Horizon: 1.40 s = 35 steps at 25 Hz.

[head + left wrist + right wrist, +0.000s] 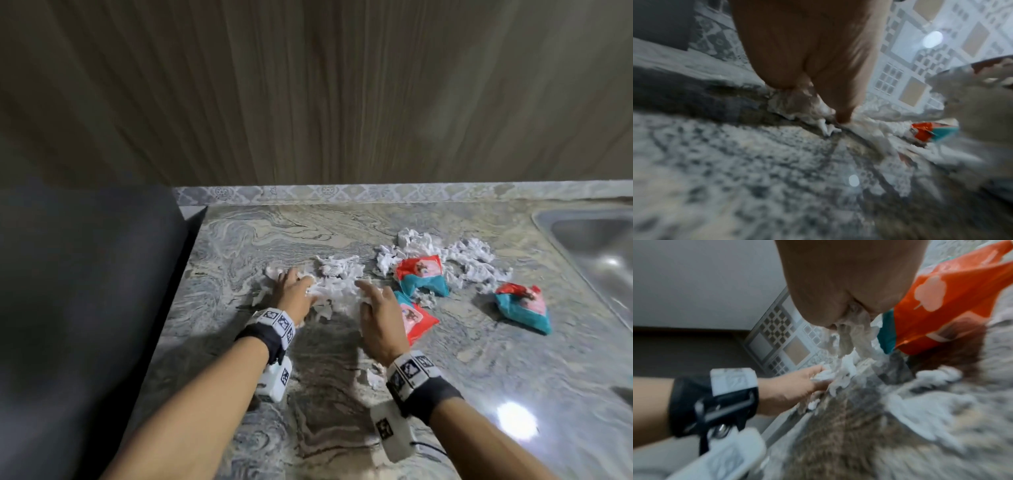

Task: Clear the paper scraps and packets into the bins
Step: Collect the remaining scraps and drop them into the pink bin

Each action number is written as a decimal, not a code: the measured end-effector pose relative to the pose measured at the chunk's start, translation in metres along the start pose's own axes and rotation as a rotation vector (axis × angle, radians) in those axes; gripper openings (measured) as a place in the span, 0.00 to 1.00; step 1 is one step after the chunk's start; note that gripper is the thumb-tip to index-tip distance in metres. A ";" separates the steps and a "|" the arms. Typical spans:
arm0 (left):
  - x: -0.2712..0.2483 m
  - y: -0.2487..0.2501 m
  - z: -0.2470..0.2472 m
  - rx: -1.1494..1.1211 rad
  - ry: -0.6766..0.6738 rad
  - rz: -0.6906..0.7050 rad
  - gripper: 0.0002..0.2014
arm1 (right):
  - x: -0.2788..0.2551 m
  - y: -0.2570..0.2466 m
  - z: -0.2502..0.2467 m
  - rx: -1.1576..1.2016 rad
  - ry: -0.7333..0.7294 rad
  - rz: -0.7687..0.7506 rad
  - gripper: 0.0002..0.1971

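White crumpled paper scraps (334, 291) lie heaped on the marble counter (308, 394) between my two hands. My left hand (299, 284) grips the heap's left side, its fingers curled into the paper (824, 377). My right hand (368, 293) grips the right side, and scraps (854, 337) hang from its fingers. More scraps (472, 262) lie further right. Three red-and-teal packets lie there too: one (423, 279) among the scraps, one (418, 318) touching my right hand, one (522, 306) apart on the right. No bin is in view.
A steel sink (596, 246) is set into the counter at the far right. A dark surface (85, 291) borders the counter on the left. A wood-grain wall rises behind a patterned tile strip (342, 192). One small scrap (375, 375) lies by my right wrist.
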State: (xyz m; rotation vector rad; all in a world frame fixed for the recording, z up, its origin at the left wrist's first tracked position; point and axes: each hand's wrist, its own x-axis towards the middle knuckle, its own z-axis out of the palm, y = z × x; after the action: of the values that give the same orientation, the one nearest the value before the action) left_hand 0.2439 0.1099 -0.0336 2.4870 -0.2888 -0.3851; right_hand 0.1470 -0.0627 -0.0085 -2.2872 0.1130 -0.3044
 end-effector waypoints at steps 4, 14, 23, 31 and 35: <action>-0.027 -0.007 -0.009 -0.088 0.185 0.077 0.09 | 0.044 -0.013 0.025 -0.076 -0.049 0.033 0.22; -0.043 -0.047 -0.013 0.071 0.376 -0.160 0.07 | 0.027 -0.004 0.067 -0.444 -0.304 -0.141 0.15; -0.056 -0.042 -0.025 -0.144 0.152 0.039 0.14 | 0.106 -0.008 0.063 -0.451 -0.248 0.013 0.24; -0.050 -0.070 -0.043 0.117 0.490 -0.188 0.07 | 0.045 0.003 0.081 -0.483 -0.347 -0.091 0.25; -0.044 -0.081 -0.029 0.133 0.150 -0.191 0.21 | 0.031 0.012 0.079 -0.446 -0.236 -0.189 0.16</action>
State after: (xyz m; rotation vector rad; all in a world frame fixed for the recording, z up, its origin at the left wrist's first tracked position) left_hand 0.2220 0.2023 -0.0502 2.6671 -0.0160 -0.2612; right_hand 0.1973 -0.0190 -0.0627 -2.7639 -0.1750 -0.1086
